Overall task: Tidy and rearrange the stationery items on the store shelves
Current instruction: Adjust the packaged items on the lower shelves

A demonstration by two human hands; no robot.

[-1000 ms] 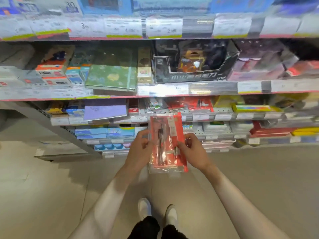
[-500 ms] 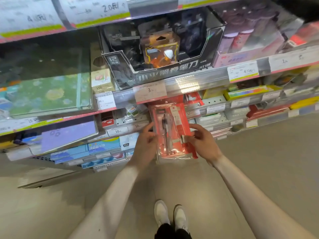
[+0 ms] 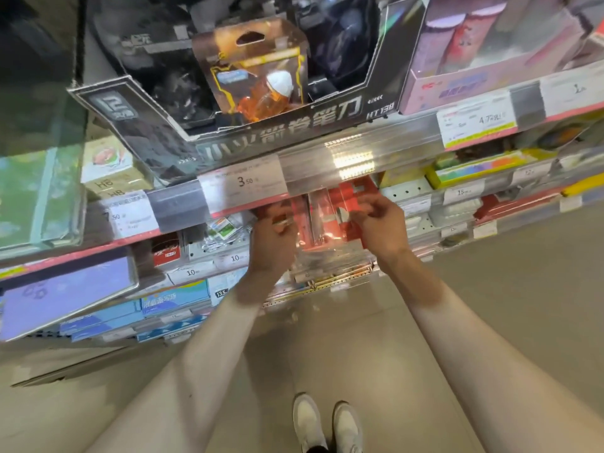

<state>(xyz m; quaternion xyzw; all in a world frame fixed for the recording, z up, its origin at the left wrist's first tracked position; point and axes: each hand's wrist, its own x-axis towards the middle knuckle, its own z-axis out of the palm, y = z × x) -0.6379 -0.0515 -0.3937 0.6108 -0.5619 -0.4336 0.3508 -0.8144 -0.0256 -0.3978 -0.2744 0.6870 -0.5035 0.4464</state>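
The red packet (image 3: 322, 223) sits at the middle of the frame, its top tucked under the shelf edge (image 3: 327, 165) with the 3.50 price tag (image 3: 243, 183). The left hand (image 3: 271, 243) grips its left side, the right hand (image 3: 380, 228) pinches its right side. A black display box (image 3: 261, 132) stands above; white shoes (image 3: 327, 423) show at the bottom.

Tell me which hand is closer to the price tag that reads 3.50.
Left. The left hand is just below the price tag, gripping the red pack. The right hand grips that pack farther right of the tag.
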